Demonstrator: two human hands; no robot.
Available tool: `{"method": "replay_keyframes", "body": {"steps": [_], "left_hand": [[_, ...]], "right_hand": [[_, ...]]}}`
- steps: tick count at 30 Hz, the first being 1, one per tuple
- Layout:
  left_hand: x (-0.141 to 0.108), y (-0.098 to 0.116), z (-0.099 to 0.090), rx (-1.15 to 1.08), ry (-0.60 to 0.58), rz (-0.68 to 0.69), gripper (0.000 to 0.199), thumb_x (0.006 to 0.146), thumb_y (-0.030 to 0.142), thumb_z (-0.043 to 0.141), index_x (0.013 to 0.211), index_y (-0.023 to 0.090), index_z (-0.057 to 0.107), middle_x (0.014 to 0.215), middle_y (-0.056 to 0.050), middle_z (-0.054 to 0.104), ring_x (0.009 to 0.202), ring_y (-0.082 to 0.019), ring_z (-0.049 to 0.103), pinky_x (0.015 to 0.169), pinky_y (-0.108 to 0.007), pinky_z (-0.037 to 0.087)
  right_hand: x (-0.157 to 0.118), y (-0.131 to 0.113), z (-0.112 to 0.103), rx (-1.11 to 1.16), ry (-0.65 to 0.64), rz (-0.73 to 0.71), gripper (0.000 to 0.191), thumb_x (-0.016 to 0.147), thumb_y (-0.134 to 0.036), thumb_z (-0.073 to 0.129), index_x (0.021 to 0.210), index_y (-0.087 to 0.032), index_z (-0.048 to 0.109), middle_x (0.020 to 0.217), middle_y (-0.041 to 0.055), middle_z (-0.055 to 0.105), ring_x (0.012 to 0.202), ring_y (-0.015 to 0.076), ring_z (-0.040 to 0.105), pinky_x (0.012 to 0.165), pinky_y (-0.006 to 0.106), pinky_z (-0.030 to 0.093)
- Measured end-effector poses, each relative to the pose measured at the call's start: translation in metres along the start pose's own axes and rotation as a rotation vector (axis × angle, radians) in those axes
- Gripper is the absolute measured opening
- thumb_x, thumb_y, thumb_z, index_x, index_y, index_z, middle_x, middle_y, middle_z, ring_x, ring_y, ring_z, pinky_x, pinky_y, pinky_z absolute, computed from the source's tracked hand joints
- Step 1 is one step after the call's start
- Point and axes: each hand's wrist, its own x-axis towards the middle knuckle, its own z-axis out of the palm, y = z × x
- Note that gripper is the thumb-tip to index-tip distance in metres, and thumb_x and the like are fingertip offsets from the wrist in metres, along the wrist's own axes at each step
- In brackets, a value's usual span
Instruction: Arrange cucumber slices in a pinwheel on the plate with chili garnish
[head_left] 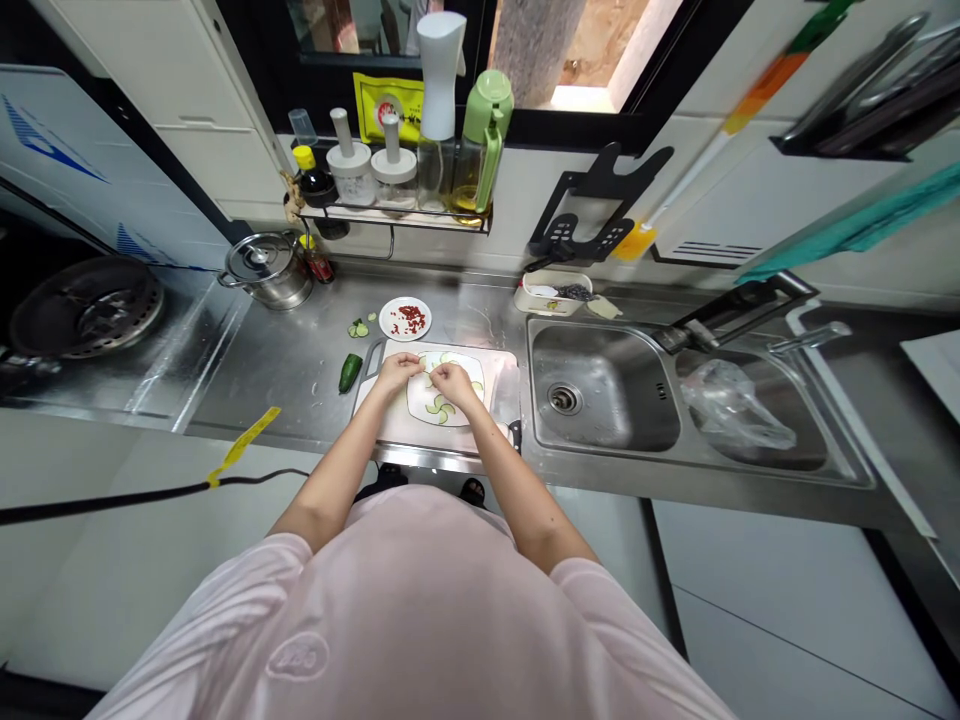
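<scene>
My left hand hovers over the left part of a white squarish plate, its fingertips pinched together. Close beside it, my right hand is also closed in a pinch above the plate. Whatever the fingertips hold is too small to make out. Pale green cucumber slices lie fanned in curved groups on the plate. Under the plate is a light pink cutting board. A cut piece of cucumber rests on the counter to the left, with a few loose slices behind it.
A small round plate of red bits stands behind the board. The double sink is at the right, with a plastic bag in its far basin. A steel pot and a wok are leftward. Bottles and jars line a rack.
</scene>
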Motion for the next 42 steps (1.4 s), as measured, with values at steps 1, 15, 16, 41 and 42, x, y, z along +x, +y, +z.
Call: {"method": "replay_keyframes", "body": {"steps": [1,15,16,41,42], "left_hand": [[0.003,-0.004,-0.001,0.008,0.002,0.003,0.035,0.044,0.027,0.083,0.071,0.016,0.064,0.063,0.0,0.064,0.06,-0.011,0.055,0.059,-0.023,0.041],[0.021,-0.031,-0.011,0.514,0.039,0.054,0.022,0.053,0.014,0.077,0.072,0.018,0.068,0.059,0.002,0.061,0.057,-0.013,0.053,0.064,-0.025,0.04],[0.02,-0.03,-0.009,0.56,0.046,0.08,0.021,0.054,0.013,0.076,0.073,0.018,0.069,0.058,0.002,0.061,0.057,-0.014,0.053,0.065,-0.026,0.039],[0.003,-0.028,-0.004,1.185,-0.01,0.343,0.023,0.082,0.028,0.064,0.104,0.027,0.072,0.093,-0.006,0.064,0.096,-0.023,0.056,0.081,-0.031,0.042],[0.003,-0.029,-0.004,1.185,-0.009,0.341,0.023,0.082,0.028,0.064,0.104,0.027,0.072,0.093,-0.006,0.064,0.096,-0.023,0.056,0.081,-0.032,0.042]], "right_hand": [[0.002,0.002,0.003,-0.02,-0.004,0.017,0.013,0.08,-0.018,0.056,0.079,-0.016,0.068,0.082,0.0031,0.072,0.076,0.0149,0.064,0.07,0.022,0.045],[0.011,0.009,0.026,-0.275,-0.05,0.088,0.017,0.083,-0.023,0.056,0.074,-0.017,0.069,0.082,0.0086,0.072,0.078,0.0183,0.065,0.066,0.024,0.044],[0.01,0.008,0.027,-0.297,-0.048,0.094,0.017,0.084,-0.023,0.055,0.077,-0.017,0.069,0.085,0.0092,0.072,0.08,0.0188,0.066,0.068,0.024,0.044],[-0.006,-0.005,0.032,-0.572,-0.068,0.143,0.029,0.095,-0.03,0.042,0.113,-0.015,0.059,0.107,0.0134,0.068,0.101,0.0242,0.064,0.08,0.033,0.045],[-0.006,-0.005,0.032,-0.572,-0.072,0.142,0.029,0.095,-0.03,0.042,0.113,-0.015,0.059,0.107,0.0133,0.068,0.101,0.024,0.064,0.08,0.032,0.045]]}}
